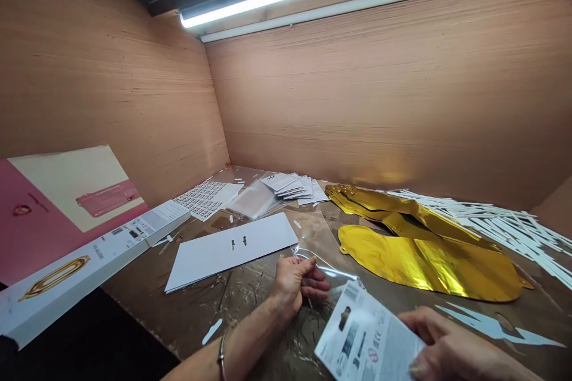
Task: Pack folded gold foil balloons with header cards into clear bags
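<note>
My left hand [300, 283] is closed on the edge of a clear plastic bag [315, 223], its fingers curled and thumb on top. In my right hand [442, 342] is a printed white card [369, 339] with a hang hole, gripped at its right edge. The card's upper corner meets the clear film; whether it is inside the bag I cannot tell. A flat gold foil balloon [433, 262] lies beyond my right hand. Left of my left hand rests a blank white card [232, 250] with two small slots.
Further back are folded gold foil balloons [388, 205], white strips [500, 229], printed slips [292, 186], clear bags [252, 199] and a sticker sheet [205, 201]. Leftward stand a stack of printed cards [107, 262] and a pink box [53, 214]. Wooden panels [379, 89] enclose the table; paper scraps [212, 331] lie about.
</note>
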Demonstrator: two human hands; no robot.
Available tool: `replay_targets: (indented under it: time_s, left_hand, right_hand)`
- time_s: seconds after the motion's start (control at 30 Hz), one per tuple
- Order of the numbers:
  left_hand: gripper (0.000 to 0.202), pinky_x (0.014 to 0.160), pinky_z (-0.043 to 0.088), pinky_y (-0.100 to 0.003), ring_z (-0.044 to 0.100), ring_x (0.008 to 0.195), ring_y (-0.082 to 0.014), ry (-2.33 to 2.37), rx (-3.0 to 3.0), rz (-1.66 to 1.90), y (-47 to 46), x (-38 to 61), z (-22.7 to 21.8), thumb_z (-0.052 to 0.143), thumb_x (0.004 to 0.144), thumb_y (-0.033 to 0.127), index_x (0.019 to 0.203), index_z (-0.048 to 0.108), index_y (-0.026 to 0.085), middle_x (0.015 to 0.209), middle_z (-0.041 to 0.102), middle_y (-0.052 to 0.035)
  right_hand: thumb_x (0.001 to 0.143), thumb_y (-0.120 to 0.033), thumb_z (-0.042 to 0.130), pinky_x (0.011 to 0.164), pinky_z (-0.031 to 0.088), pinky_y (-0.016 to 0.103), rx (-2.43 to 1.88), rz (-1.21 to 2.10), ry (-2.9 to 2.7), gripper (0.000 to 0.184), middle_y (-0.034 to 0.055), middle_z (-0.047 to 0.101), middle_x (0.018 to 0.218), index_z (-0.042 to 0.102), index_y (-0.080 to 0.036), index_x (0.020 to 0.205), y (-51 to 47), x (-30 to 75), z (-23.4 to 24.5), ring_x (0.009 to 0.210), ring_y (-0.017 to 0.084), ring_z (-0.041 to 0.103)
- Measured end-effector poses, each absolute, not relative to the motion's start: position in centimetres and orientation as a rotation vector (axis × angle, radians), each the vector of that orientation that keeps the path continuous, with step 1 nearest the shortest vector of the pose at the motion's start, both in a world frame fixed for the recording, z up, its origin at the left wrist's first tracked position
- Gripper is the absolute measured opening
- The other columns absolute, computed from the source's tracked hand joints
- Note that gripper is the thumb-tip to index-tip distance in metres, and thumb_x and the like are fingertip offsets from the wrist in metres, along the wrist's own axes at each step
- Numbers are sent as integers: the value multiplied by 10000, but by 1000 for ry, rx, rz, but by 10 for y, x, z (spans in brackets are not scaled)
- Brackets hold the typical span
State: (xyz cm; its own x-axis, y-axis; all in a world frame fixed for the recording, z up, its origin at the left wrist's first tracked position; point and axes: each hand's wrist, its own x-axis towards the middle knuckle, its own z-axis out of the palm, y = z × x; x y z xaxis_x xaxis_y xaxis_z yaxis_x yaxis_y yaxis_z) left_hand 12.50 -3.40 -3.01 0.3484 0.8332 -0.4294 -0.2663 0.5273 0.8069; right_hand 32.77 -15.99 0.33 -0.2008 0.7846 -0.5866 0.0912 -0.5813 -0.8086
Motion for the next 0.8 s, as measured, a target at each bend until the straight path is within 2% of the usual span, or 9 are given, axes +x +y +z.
replay_targets:
  time_s: [0.13, 0.27, 0.33, 0.57, 0.7, 0.8]
  left_hand:
    - [224, 374, 443, -235, 596, 441, -181, 948, 724, 747, -42, 122, -24, 634, 668, 258, 649, 470, 106, 531, 609, -70]
    - [248, 361, 381, -178, 570, 416, -132, 955, 741, 780, -45, 108, -18, 628, 673, 304, 657, 508, 88, 573, 631, -97]
    - [284, 378, 384, -179, 564, 423, -121, 944, 742, 825, -45, 102, -18, 630, 670, 345, 666, 529, 80, 581, 634, -96]
    - [344, 399, 440, -257, 539, 412, -138, 838, 874, 986, -47, 104, -19, 642, 641, 415, 610, 552, 84, 508, 600, -48]
    - [280, 433, 454, -262, 566, 472, -151, 766, 985, 973, -47, 114, -6, 671, 619, 326, 728, 630, 71, 595, 643, -60]
    - [219, 551, 463, -246, 589, 590, -146, 631, 1145, 971, -43, 118, 13, 663, 624, 218, 799, 671, 86, 692, 669, -63]
  right_hand:
    - [465, -95, 562, 585, 478, 235, -1354, 1993, -1005, 367, 36, 670, 675, 651, -127, 819, -143, 313, -11, 709, 215, 632]
    - [521, -113, 569, 622, 480, 262, -1315, 1882, -1049, 297, 50, 678, 721, 652, -123, 807, -127, 311, -8, 717, 222, 633]
    - [549, -145, 586, 637, 481, 282, -1330, 1793, -1037, 279, 40, 676, 718, 647, -142, 821, -124, 308, -6, 712, 223, 632]
    - [616, -300, 599, 512, 444, 263, -1314, 1402, -1111, 261, 16, 644, 647, 633, -154, 829, -125, 293, -10, 567, 181, 584]
    - [645, -361, 607, 544, 448, 252, -1384, 1047, -1140, 268, 21, 650, 702, 630, -160, 820, -121, 289, -22, 620, 174, 567]
    - [654, -358, 618, 606, 473, 254, -1374, 956, -1140, 273, 24, 663, 781, 620, -180, 862, -121, 291, -19, 702, 184, 581]
